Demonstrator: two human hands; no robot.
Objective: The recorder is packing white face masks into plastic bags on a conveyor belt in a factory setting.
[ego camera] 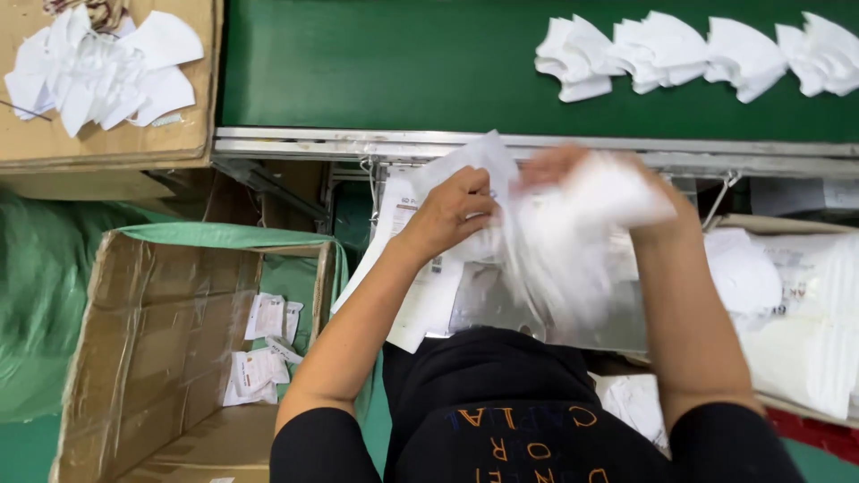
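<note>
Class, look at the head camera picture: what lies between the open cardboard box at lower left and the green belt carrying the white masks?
In the head view, a metal rail edges the green belt; green plastic sheet lines the cardboard box.

White masks against green and cardboard brown

The conveyor belt point(376, 63) is a flat deep green with a silver-grey metal edge point(537, 143); the folded masks point(698, 54) in a row on it are plain white. A second heap of white masks point(98, 67) lies on a tan cardboard sheet point(107, 143). The open cardboard box point(152, 349) is brown with a glossy taped sheen, lined at the rim with pale green plastic film point(215, 234), and holds white packets with small reddish print point(259, 344). The blurred bundle point(573, 233) between the hands is white. The person's shirt point(501, 402) is black with orange lettering. White bags point(796, 304) fill the right side.
</note>
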